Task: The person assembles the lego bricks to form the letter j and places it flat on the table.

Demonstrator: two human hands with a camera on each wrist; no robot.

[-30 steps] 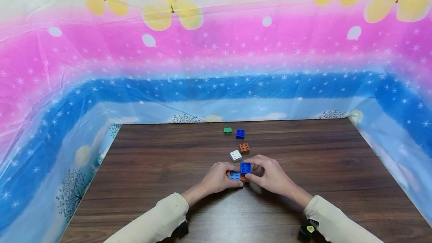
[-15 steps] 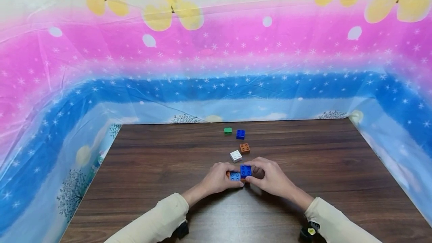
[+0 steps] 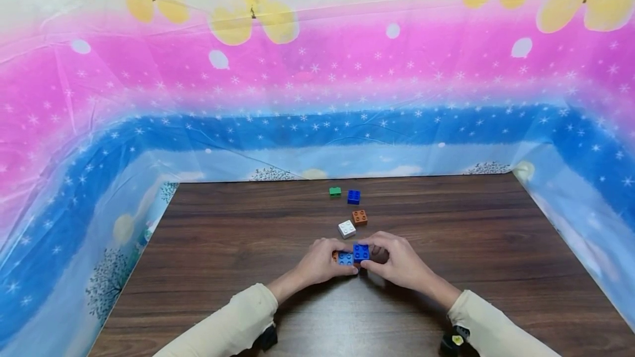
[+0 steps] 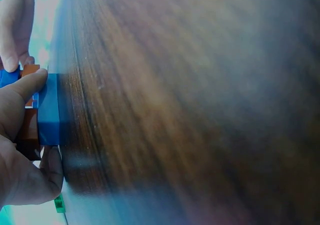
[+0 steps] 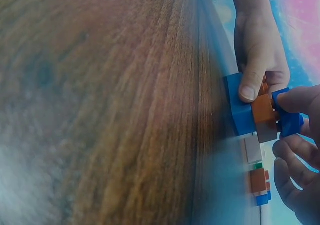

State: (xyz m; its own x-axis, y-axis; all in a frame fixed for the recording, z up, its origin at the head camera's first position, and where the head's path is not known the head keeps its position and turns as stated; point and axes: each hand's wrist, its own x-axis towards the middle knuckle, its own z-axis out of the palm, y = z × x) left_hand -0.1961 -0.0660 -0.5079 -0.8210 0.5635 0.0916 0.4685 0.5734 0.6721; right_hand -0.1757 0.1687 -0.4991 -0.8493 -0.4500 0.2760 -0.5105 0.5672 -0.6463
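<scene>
In the head view my left hand (image 3: 322,262) grips a lighter blue building brick (image 3: 345,259) low at the table, thumb on the near side and fingers on the far side. Two orange bricks sit on its ends, the left one (image 4: 30,130) partly behind the hand and the right one (image 5: 265,117) facing my other hand. Blue studs show between them. My right hand (image 3: 399,262) pinches a dark blue brick (image 3: 361,253) between thumb and fingers. That brick is right over the right orange brick, slightly tilted, with a narrow gap at the studs in the right wrist view.
Behind the hands on the brown wooden table (image 3: 238,219) lie a white brick (image 3: 346,229), a loose orange brick (image 3: 359,217), another dark blue brick (image 3: 354,197) and a green brick (image 3: 334,192). A patterned cloth (image 3: 317,125) hangs along the back and sides.
The dark blue brick in my right hand has shifted slightly toward the near side over the right orange brick. My left hand and the loose bricks stay in place.
</scene>
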